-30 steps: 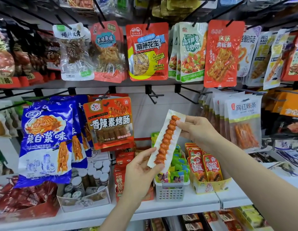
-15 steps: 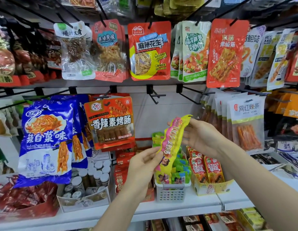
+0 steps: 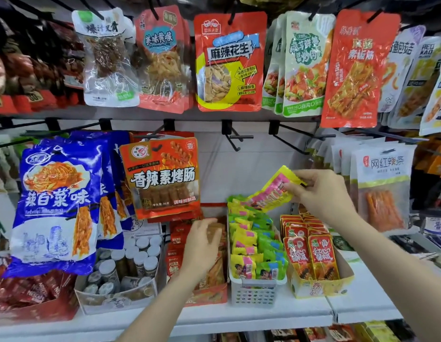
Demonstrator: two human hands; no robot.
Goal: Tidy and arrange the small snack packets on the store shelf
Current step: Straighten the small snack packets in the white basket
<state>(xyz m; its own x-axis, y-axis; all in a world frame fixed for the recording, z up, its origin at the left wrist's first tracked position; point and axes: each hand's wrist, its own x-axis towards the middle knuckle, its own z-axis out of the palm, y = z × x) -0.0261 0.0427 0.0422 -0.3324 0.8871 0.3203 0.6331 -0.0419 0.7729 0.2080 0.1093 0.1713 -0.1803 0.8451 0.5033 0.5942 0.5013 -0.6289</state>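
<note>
I see a long yellow-and-pink snack packet tilted, its upper end highest at the right, its lower end reaching down to the back of the white basket. The basket stands on the white shelf and is full of small yellow, pink, green and blue packets standing upright in rows. Just right of it, a yellow carton holds red packets, also upright in rows.
</note>
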